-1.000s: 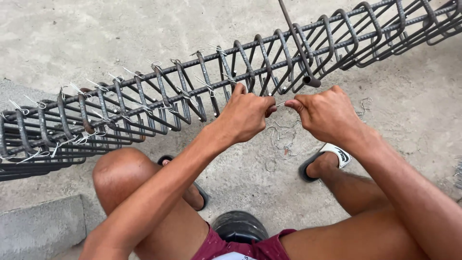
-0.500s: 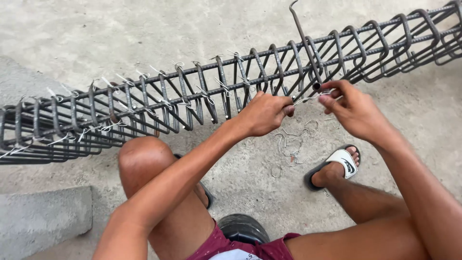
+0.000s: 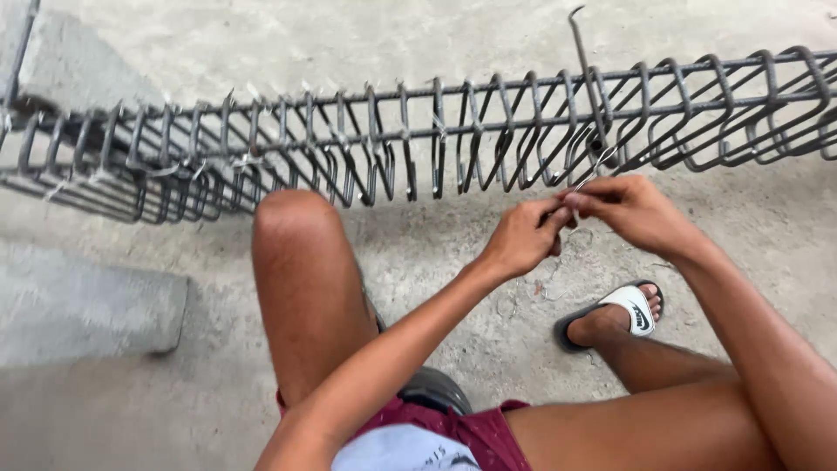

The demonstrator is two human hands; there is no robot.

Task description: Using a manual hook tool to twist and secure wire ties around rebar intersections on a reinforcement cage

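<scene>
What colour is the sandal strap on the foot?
White strap with a dark mark, on a black sole; head view.

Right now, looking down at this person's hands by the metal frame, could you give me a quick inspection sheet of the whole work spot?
Surface: bare grey concrete floor, rough and stained.
Job's things: long rebar cage lying across the view; thin tie wire running from the hands up to a bar; a hooked metal rod standing up at the cage.
Clutter: concrete block at the left.
Fingers: left hand and right hand meet just below the cage, both pinching the wire.
Cables: nothing seen.
Surroundings: person seated low, knees apart, dark red shorts, a black and white sandal on one foot.
</scene>
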